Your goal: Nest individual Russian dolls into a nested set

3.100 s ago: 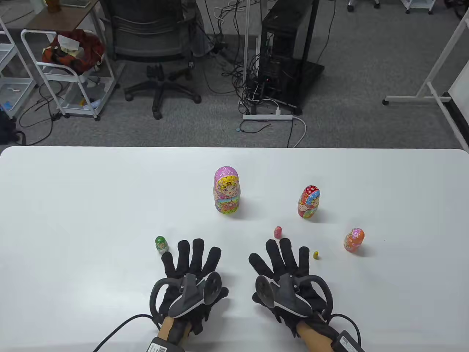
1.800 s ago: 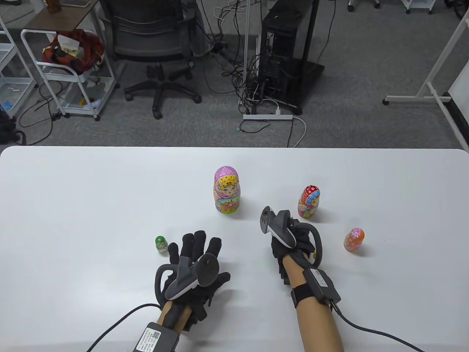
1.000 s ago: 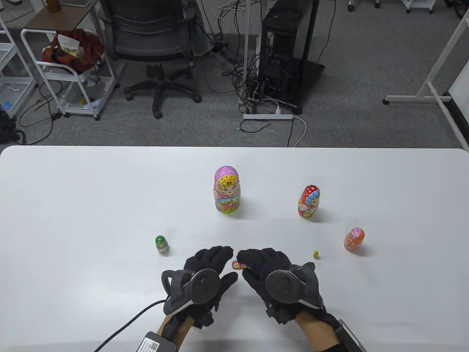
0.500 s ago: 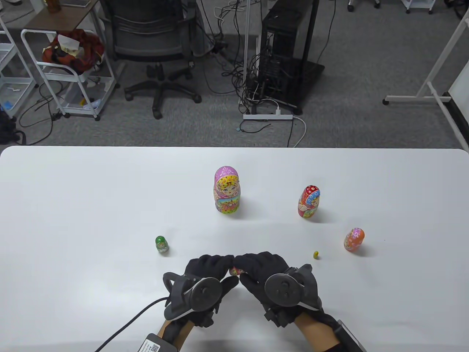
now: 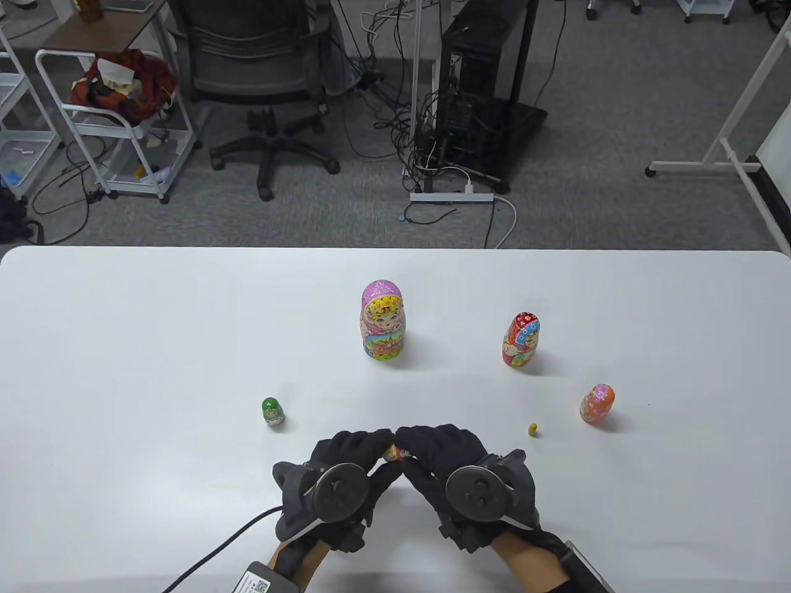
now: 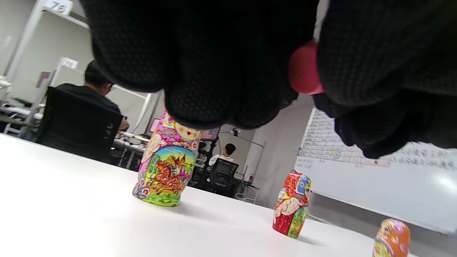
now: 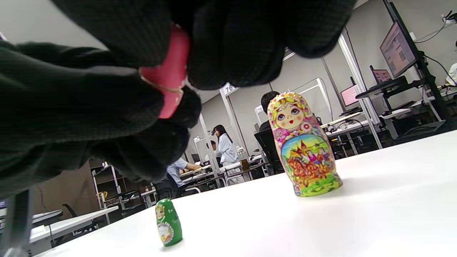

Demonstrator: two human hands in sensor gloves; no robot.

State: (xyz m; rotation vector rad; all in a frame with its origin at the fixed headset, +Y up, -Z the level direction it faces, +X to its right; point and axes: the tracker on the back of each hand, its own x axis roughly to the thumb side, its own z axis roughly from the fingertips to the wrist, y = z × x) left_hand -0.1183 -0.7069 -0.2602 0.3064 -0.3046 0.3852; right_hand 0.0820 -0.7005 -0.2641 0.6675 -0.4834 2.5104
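Note:
Both hands grip the small pink doll [image 5: 393,455] between them above the table's near middle; my left hand [image 5: 364,446] holds one end and my right hand [image 5: 426,446] the other. It shows as a pink shape between gloved fingers in the left wrist view [image 6: 302,69] and the right wrist view [image 7: 167,80]. The largest pink doll [image 5: 382,320] stands at the centre. The red doll [image 5: 521,340] and the orange doll [image 5: 597,403] stand to the right. The green doll [image 5: 272,412] stands to the left. The tiny yellow doll [image 5: 533,428] lies right of my right hand.
The white table [image 5: 123,346] ends at its far edge; beyond it are an office chair [image 5: 259,74], a computer tower [image 5: 479,92] with cables, and a white cart [image 5: 105,123]. The glove cables trail off the near edge.
My right hand reached out, picked up the small pink doll and brought it to the near middle. My left hand joined it, and both now grip the doll.

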